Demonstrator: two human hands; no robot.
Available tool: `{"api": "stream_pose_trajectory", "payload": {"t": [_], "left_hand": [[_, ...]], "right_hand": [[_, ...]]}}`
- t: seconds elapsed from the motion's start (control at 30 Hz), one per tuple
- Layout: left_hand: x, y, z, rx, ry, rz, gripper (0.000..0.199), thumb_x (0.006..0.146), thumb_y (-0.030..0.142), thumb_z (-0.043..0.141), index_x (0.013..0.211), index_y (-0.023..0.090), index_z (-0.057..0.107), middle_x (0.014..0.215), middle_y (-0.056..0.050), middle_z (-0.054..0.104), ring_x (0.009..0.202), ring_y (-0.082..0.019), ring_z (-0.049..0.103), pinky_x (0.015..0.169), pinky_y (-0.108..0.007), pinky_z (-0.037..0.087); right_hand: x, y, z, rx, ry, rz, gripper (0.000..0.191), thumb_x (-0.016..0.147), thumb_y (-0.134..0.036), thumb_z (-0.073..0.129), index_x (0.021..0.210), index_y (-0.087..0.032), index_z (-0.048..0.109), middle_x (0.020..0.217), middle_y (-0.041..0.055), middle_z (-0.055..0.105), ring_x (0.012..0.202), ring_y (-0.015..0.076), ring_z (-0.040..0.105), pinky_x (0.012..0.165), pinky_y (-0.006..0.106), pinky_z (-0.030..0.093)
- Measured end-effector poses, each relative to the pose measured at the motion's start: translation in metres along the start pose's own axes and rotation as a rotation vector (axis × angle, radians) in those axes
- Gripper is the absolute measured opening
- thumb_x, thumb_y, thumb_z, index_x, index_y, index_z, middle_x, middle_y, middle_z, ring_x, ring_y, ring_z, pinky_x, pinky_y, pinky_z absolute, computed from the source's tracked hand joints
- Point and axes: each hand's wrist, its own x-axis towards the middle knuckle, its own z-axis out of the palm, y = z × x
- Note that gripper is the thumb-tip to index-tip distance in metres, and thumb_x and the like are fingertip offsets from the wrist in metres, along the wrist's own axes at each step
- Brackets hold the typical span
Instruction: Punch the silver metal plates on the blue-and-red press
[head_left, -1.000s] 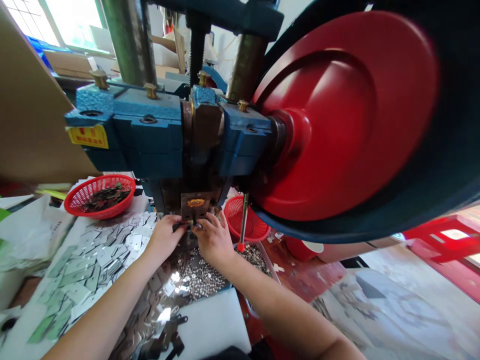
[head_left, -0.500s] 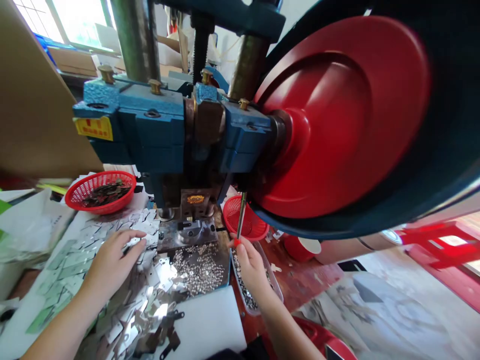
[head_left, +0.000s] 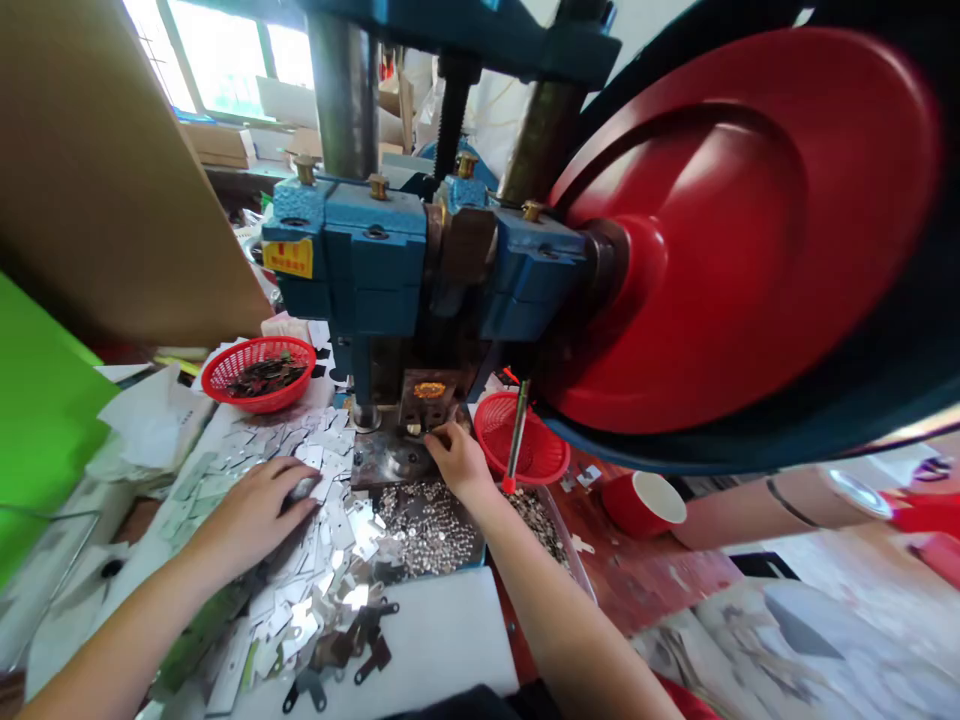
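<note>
My left hand [head_left: 259, 508] rests over a spread of loose flat metal plates [head_left: 330, 560], thumb and fingers apart, with plates beneath it. My right hand [head_left: 459, 462] reaches to the die block [head_left: 391, 462] under the head of a blue press [head_left: 375, 250]. Its fingers are pinched together at the die's right side; whatever they hold is too small to make out. Just right of that wrist hangs the press lever [head_left: 517, 435], a metal rod with a red tip, untouched. Many small shiny metal pieces [head_left: 431, 535] lie in front of the die.
A red basket [head_left: 259, 400] of dark pieces stands at the left, another red basket [head_left: 499, 470] behind the lever. A clear bin [head_left: 559, 530] of small parts sits under my right forearm. The large red flywheel [head_left: 735, 260] overhangs the right; a red cup [head_left: 641, 503] stands below it.
My right hand has left the lever's red tip and moved left and forward to the die. My left hand stays over the plates. The view has shifted left.
</note>
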Motion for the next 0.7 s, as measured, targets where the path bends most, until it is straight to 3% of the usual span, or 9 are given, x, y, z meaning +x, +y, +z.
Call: {"api": "stream_pose_trajectory", "payload": {"t": [0.1, 0.2, 0.33, 0.43, 0.53, 0.63, 0.7], "left_hand": [[0.012, 0.013, 0.0, 0.122, 0.013, -0.055, 0.045, 0.077, 0.056, 0.049, 0.103, 0.022, 0.065, 0.113, -0.011, 0.061, 0.103, -0.031, 0.055, 0.091, -0.044, 0.04], [0.02, 0.018, 0.006, 0.19, 0.043, -0.09, 0.044, 0.074, 0.058, 0.05, 0.092, 0.02, 0.065, 0.11, -0.012, 0.061, 0.102, -0.033, 0.054, 0.089, -0.046, 0.04], [0.023, 0.014, 0.013, 0.118, 0.071, -0.069, 0.031, 0.073, 0.051, 0.053, 0.077, 0.023, 0.067, 0.111, -0.01, 0.061, 0.103, -0.033, 0.055, 0.091, -0.044, 0.04], [0.019, 0.01, 0.012, 0.019, 0.058, -0.073, 0.03, 0.074, 0.051, 0.051, 0.071, 0.025, 0.065, 0.099, -0.007, 0.066, 0.092, -0.029, 0.06, 0.084, -0.04, 0.044], [0.011, 0.01, 0.009, -0.09, -0.005, -0.177, 0.032, 0.078, 0.05, 0.046, 0.089, 0.026, 0.065, 0.087, -0.004, 0.069, 0.079, -0.026, 0.064, 0.069, -0.034, 0.047], [0.004, 0.013, 0.01, -0.207, 0.019, -0.2, 0.049, 0.079, 0.049, 0.044, 0.121, 0.026, 0.055, 0.104, -0.005, 0.069, 0.09, -0.026, 0.064, 0.074, -0.034, 0.049], [0.0, 0.014, 0.012, -0.274, 0.042, -0.189, 0.054, 0.08, 0.05, 0.044, 0.128, 0.027, 0.051, 0.118, -0.005, 0.064, 0.101, -0.025, 0.062, 0.083, -0.034, 0.049]], "right_hand": [[-0.002, 0.014, -0.017, 0.115, 0.159, 0.076, 0.02, 0.077, -0.036, 0.056, 0.074, -0.018, 0.062, 0.066, 0.0007, 0.063, 0.062, 0.0159, 0.057, 0.059, 0.026, 0.043], [-0.014, 0.038, -0.05, 0.141, 0.273, 0.147, 0.032, 0.083, -0.043, 0.047, 0.082, -0.015, 0.062, 0.062, 0.0014, 0.062, 0.056, 0.0155, 0.054, 0.054, 0.026, 0.042], [-0.039, 0.053, -0.076, 0.089, 0.362, 0.173, 0.03, 0.083, -0.039, 0.048, 0.093, -0.015, 0.063, 0.075, 0.0042, 0.068, 0.067, 0.0183, 0.06, 0.063, 0.029, 0.046], [-0.057, 0.043, -0.063, -0.005, 0.151, 0.057, 0.019, 0.082, -0.029, 0.052, 0.088, -0.018, 0.067, 0.082, 0.0043, 0.07, 0.077, 0.0187, 0.063, 0.072, 0.03, 0.047], [-0.067, 0.027, -0.037, -0.182, -0.118, -0.178, 0.015, 0.083, -0.02, 0.055, 0.084, -0.023, 0.07, 0.085, 0.0023, 0.069, 0.083, 0.0174, 0.061, 0.079, 0.029, 0.045], [-0.067, 0.015, -0.02, -0.406, -0.214, -0.29, 0.013, 0.082, -0.018, 0.059, 0.081, -0.024, 0.07, 0.082, 0.0016, 0.068, 0.083, 0.0178, 0.058, 0.077, 0.029, 0.043], [-0.065, 0.011, -0.016, -0.534, -0.222, -0.305, 0.012, 0.083, -0.021, 0.059, 0.078, -0.024, 0.07, 0.08, 0.0019, 0.066, 0.082, 0.019, 0.056, 0.074, 0.03, 0.042]]}}
